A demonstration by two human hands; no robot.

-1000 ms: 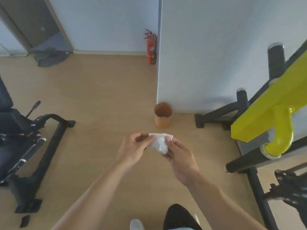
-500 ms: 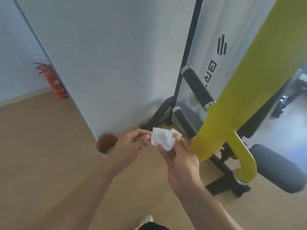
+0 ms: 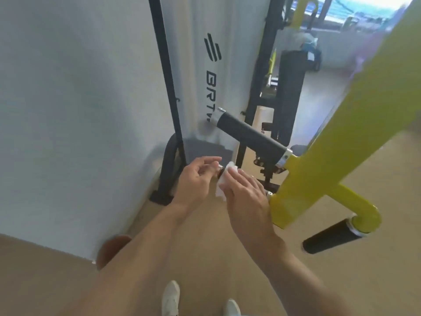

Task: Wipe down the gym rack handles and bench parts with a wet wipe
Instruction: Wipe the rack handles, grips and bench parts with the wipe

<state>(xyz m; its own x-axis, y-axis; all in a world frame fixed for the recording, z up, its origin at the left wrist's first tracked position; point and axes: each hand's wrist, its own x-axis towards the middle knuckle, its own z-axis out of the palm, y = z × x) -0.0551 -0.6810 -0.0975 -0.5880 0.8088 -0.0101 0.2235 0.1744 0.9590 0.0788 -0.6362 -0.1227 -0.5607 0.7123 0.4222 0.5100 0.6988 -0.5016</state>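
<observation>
Right hand [image 3: 245, 190] lays flat fingers over the wipe [image 3: 224, 182], pressing it on the lower handle [image 3: 220, 172], mostly hidden beneath. Left hand [image 3: 196, 176], loosely curled, holds nothing, fingertips at the handle's end cap. Risks: unpinched wipe may slip off; knuckles could strike the yellow frame [image 3: 319, 160] just beside.

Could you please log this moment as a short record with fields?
place: gym floor beside a yellow rack
right hand: presses a white wipe onto a lower handle, mostly hidden
left hand: beside the handle's end, fingers loosely curled, holding nothing
upper handle: black grip, untouched
low handle: black grip, untouched
floor: brown bin by the wall
</observation>
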